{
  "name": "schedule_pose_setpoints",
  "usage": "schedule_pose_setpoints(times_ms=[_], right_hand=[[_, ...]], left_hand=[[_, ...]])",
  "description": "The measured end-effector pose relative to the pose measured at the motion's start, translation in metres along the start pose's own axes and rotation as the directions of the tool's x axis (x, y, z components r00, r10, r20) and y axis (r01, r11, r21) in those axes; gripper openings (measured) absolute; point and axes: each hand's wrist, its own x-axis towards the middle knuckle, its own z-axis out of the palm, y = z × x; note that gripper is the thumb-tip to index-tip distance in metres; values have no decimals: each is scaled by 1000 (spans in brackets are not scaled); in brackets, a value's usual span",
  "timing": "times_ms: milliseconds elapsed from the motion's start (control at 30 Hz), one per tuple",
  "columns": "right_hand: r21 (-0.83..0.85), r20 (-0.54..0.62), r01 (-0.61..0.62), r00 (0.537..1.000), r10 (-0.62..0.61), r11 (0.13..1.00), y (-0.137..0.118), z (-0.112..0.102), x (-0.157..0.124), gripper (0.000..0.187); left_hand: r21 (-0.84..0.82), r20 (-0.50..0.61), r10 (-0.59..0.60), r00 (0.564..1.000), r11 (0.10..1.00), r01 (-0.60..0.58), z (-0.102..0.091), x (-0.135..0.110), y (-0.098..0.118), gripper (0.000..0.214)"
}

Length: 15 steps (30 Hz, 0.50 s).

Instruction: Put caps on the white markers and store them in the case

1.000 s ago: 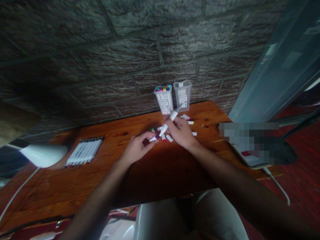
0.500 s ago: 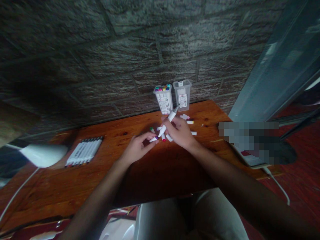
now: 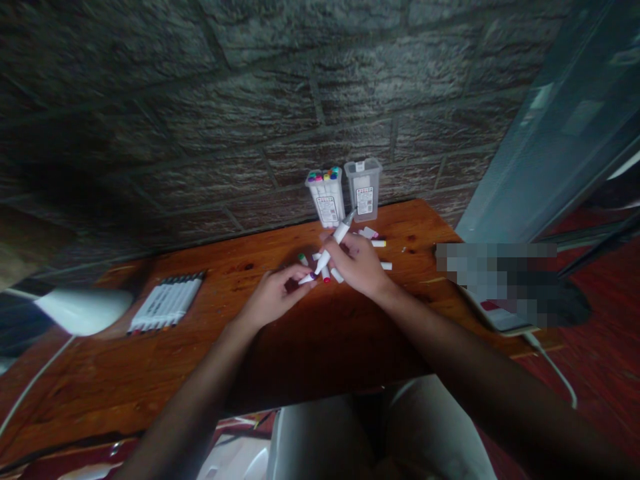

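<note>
Between the thumb and fingers of my left hand (image 3: 278, 293) is a small white marker cap (image 3: 307, 279) with a dark purple end. My right hand (image 3: 361, 267) grips a white marker (image 3: 331, 248), tilted, its grey tapered end pointing up and away. The marker's lower end is right by the cap; I cannot tell whether they touch. Around and under my hands lie several loose caps and markers, among them one with a red end (image 3: 327, 275), one with a green end (image 3: 302, 258) and one with a yellow end (image 3: 379, 244).
Against the stone wall stand a clear case full of markers (image 3: 325, 200) and another clear case (image 3: 365, 193). A row of white markers (image 3: 167, 301) lies at the left, beside a white lamp (image 3: 85, 311). A blurred-out device (image 3: 500, 320) sits at the table's right edge.
The marker in my right hand has shifted slightly down and left, bringing its lower end closer to the purple-ended cap. My left hand has hardly moved.
</note>
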Motion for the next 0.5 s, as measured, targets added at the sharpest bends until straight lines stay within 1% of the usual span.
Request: schedule_pose_setpoints(times_ms=[367, 500], right_hand=[[-35, 38, 12, 999, -11, 999, -3, 0, -2, 47], [-54, 41, 34, 999, -32, 998, -4, 0, -3, 47]], left_hand=[[-3, 2, -1, 1000, 1000, 1, 0, 1, 0, 19], [-7, 21, -12, 1000, 1000, 12, 1, 0, -2, 19]])
